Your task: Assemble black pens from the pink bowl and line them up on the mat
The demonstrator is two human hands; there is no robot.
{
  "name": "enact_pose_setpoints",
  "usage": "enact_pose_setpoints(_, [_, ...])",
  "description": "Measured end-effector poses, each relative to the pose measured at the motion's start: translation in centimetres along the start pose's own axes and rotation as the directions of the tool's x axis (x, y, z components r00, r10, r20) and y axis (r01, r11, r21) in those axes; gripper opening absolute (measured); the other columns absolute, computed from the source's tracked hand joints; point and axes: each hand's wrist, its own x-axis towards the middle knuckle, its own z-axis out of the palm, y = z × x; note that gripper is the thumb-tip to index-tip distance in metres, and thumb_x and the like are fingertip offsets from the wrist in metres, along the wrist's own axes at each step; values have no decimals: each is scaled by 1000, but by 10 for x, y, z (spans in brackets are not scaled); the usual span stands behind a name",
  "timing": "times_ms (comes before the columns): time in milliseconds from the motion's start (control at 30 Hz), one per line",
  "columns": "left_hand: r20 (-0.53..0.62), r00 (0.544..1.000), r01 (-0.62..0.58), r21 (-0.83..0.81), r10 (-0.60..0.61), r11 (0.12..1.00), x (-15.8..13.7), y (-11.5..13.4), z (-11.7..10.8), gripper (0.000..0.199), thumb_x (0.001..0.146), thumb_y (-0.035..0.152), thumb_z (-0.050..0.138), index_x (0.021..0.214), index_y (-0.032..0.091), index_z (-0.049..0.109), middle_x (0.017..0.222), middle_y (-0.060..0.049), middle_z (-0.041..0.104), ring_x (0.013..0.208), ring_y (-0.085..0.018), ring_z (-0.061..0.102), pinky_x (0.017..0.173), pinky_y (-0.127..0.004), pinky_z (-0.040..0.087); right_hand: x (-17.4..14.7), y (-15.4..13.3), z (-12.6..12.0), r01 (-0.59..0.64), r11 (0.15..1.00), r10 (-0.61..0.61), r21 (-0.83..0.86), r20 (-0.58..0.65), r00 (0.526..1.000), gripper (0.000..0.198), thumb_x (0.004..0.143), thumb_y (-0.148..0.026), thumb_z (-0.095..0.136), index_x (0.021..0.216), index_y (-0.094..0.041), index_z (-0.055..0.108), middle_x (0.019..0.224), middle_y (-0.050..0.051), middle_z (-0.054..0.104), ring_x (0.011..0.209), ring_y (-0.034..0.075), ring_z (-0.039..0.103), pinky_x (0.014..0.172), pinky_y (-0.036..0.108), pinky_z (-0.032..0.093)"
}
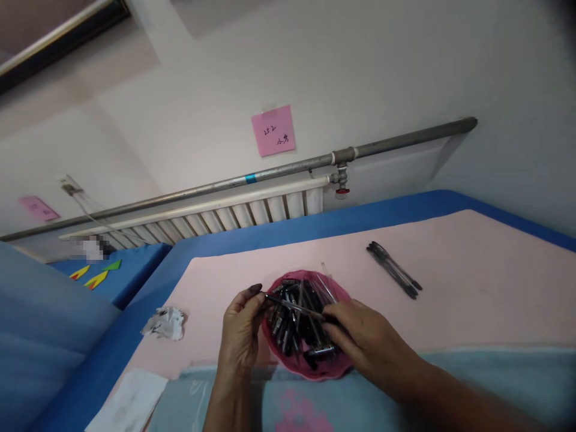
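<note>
Between my two hands a clear-barrelled pen is stretched above a pink basket. My left hand pinches its left end; a dark patch shows at a fingertip there, and I cannot tell whether it is a stain or a small part. On the other side my right hand has its fingers closed round the pen's right end, near a black piece. Under the hands, the basket holds many black pen parts and several clear tubes, heaped loosely.
Two or more black-capped pens lie together on the pink table cover. Crumpled, ink-marked tissue and a white sheet are at the left. A light-blue cloth runs along the front. Behind stand a radiator and pipe.
</note>
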Motion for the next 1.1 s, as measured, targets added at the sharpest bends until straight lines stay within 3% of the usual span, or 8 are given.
enact_pose_setpoints(167, [-16,1000,-6,6,6,1000,1,-1,1,24,69,6,66,92,8,61,70,-6,68,62,-13,66,58,-21,53,0,-1,0,2,1000,-2,18,-15,1000,14,90,-24,45,100,-20,54,86,4,64,77,19,59,68,32,45])
enact_pose_setpoints(333, [-9,1000,-9,3,9,1000,0,0,2,21,70,5,64,91,8,60,69,-5,67,61,-12,65,57,-20,53,1,-2,1,7,1000,-8,-22,-23,1000,13,91,-20,41,92,-20,54,80,3,63,73,19,58,65,32,44])
enact_pose_setpoints(467, [-19,1000,-4,1,4,1000,0,0,3,21,71,5,64,91,8,60,70,-6,67,61,-12,65,57,-20,53,1,0,3,3,1000,-3,-9,-22,1000,15,90,-24,44,102,-20,52,87,4,64,77,19,59,68,33,45])
enact_pose_setpoints(633, [-16,1000,3,11,-3,1000,-1,-1,3,20,73,4,62,92,8,60,71,-6,67,62,-12,65,57,-20,53,0,1,3,22,999,-23,-46,-40,999,13,91,-20,40,90,-20,53,79,4,62,71,18,57,64,32,44])
enact_pose_setpoints(767, [-17,1000,-2,19,2,1000,-2,-1,4,18,73,4,62,91,8,60,72,-6,66,62,-12,65,57,-20,53,1,0,3,31,999,-31,-14,-41,999,14,90,-23,44,101,-19,52,88,5,64,78,19,58,69,33,45])
enact_pose_setpoints(933, [-5,1000,4,17,-4,1000,-2,0,4,18,73,5,63,91,9,60,73,-6,66,62,-12,65,58,-20,53,0,-1,3,17,999,-19,-39,-30,999,14,91,-19,39,92,-19,53,79,4,62,71,18,57,63,32,44])
enact_pose_setpoints(1100, [-11,1000,3,16,-3,1000,-2,-1,4,21,70,6,66,90,9,60,72,-6,66,62,-12,65,58,-20,53,0,0,4,63,997,-66,-54,-54,996,12,89,-22,45,98,-19,53,85,5,63,76,20,58,67,34,46])
